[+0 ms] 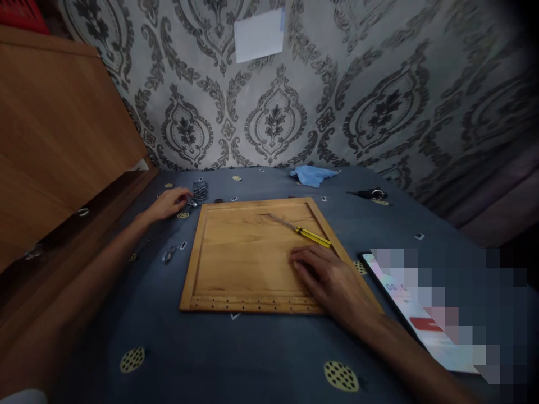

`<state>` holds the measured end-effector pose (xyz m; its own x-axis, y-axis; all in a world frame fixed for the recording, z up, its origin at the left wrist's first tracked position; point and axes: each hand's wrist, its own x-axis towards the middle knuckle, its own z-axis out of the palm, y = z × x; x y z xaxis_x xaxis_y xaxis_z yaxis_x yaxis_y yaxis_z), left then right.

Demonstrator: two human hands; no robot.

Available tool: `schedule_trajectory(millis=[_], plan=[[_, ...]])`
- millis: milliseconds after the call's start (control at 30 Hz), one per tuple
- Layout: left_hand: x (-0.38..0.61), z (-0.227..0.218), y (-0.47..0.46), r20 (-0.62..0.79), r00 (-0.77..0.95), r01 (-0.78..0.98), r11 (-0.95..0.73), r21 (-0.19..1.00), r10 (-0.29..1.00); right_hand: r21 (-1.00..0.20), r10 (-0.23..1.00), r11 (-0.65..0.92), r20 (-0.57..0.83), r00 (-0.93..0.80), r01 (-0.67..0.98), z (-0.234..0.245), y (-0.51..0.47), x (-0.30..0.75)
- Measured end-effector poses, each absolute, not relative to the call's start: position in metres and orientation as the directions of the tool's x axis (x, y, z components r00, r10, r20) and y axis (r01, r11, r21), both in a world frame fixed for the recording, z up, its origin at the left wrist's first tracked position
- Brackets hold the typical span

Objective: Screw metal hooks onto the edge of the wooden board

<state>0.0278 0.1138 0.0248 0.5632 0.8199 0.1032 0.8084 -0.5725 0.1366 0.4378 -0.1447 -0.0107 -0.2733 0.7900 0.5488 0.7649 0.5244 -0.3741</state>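
A wooden panel [248, 252] with a raised frame lies flat, a row of small dark holes along its near edge. On it rests a screwdriver [311, 237] with a yellow and black handle, its tip pointing to the far left. My right hand [332, 278] lies on the panel's right part, fingers loosely bent and apart, holding nothing visible. Beyond the panel's far left corner is my left hand [168, 203], fingers reaching out to a small metal piece [192, 204] and a dark patterned bundle [200, 192]. Whether the fingertips touch them is unclear.
Another small metal piece [169, 255] lies left of the panel. A blue cloth [314, 175] and a black object with a ring [370, 194] are at the back. A lit phone [408, 303], partly pixelated, lies right. A wooden cabinet [63, 134] borders the left.
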Motion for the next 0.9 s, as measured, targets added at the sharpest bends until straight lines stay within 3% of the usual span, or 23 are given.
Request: schedule_trajectory(millis=[333, 900], plan=[[0.028, 0.023, 0.088, 0.066, 0.591, 0.803, -0.594, 0.038, 0.804, -0.364, 0.788, 0.526, 0.548, -0.28, 0.768, -0.011, -0.146, 0.438], [0.031, 0.021, 0.108, 0.092, 0.499, 0.866, -0.499, -0.027, 0.862, -0.332, 0.773, 0.538, 0.561, -0.296, 0.775, -0.012, -0.144, 0.439]])
